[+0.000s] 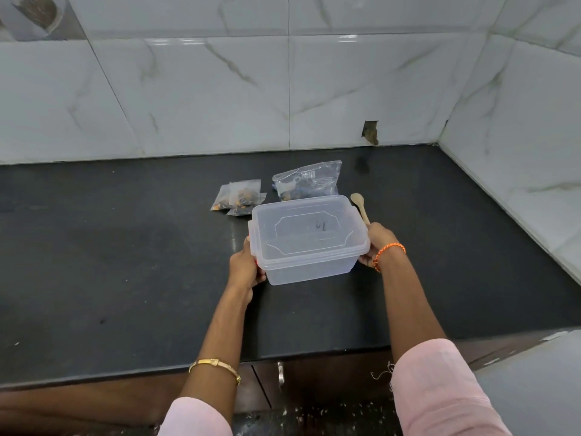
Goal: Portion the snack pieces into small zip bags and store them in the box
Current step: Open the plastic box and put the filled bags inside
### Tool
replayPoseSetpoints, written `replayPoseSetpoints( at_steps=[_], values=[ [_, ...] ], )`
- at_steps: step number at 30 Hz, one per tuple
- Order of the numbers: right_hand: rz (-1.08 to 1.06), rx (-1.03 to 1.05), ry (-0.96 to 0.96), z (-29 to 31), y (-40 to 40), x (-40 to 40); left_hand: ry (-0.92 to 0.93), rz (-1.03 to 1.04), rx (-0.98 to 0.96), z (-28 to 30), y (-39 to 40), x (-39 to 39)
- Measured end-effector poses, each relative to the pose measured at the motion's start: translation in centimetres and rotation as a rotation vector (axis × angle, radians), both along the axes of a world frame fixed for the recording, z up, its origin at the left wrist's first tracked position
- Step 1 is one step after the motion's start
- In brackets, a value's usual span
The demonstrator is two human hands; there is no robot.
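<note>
Sat on the dark tabletop [125,262], lid on and apparently empty: the clear plastic box [306,239], long axis running left to right. Clasped at both short ends, left hand [246,267] curled round the orange-latched end, right hand [379,243] wrapped round the other. Lay just behind the box, toward the wall: filled small zip bags [240,196] behind-left, nearer the left hand; larger snack bag [306,184] behind; wooden spoon [361,207] touching the right fingers [364,262]. Needed first, by this look: lid off.
</note>
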State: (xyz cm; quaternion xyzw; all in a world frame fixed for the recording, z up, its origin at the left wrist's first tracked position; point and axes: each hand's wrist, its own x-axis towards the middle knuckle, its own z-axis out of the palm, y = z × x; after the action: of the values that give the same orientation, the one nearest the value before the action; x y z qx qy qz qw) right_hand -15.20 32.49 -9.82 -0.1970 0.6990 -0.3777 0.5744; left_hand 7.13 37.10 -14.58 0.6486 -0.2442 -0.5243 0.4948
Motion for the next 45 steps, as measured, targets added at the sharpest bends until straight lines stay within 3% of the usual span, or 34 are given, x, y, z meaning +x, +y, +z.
replayPoseSetpoints(
  at_steps=[3, 5, 8, 11, 13, 20, 26, 34, 38, 45],
  values=[
    [-0.008, -0.127, 0.462, 0.7, -0.7, -0.4, 0.072, -0.075, 0.055, 0.0, -0.3, 0.7],
    [0.005, -0.344, 0.8, 2.4, -1.5, 0.4, 0.105, -0.127, 0.099, 0.4, -0.8, 1.1],
    [0.388, -0.667, 0.914, 4.7, -3.2, 4.1, 0.144, -0.085, 0.057, 0.3, -2.0, 1.5],
    [0.928, -0.611, 1.058, 3.7, -4.6, 7.8, 0.171, -0.002, -0.068, -0.1, -2.4, 1.2],
    [1.033, -0.569, 1.11, 2.1, -5.0, 8.6, 0.202, 0.032, -0.097, -0.2, -2.1, 0.8],
    [0.903, -0.732, 1.09, 0.9, -5.9, 9.0, 0.184, 0.051, -0.123, -0.2, -2.2, 0.2],
    [0.88, -0.825, 1.087, 0.9, -5.8, 9.1, 0.199, -0.073, -0.098, -0.1, -2.1, 0.9],
    [0.659, -0.962, 0.816, 3.3, -5.5, 6.7, 0.178, -0.147, -0.017, 0.4, -2.1, 1.4],
    [0.536, -0.888, 0.848, 5.3, -5.4, 2.8, 0.045, -0.244, -0.01, 0.9, -2.0, 2.6],
    [0.151, -0.519, 0.944, 4.2, -4.7, -8.0, -0.267, -0.311, -0.009, 3.6, -3.6, 5.6]
  ],
)
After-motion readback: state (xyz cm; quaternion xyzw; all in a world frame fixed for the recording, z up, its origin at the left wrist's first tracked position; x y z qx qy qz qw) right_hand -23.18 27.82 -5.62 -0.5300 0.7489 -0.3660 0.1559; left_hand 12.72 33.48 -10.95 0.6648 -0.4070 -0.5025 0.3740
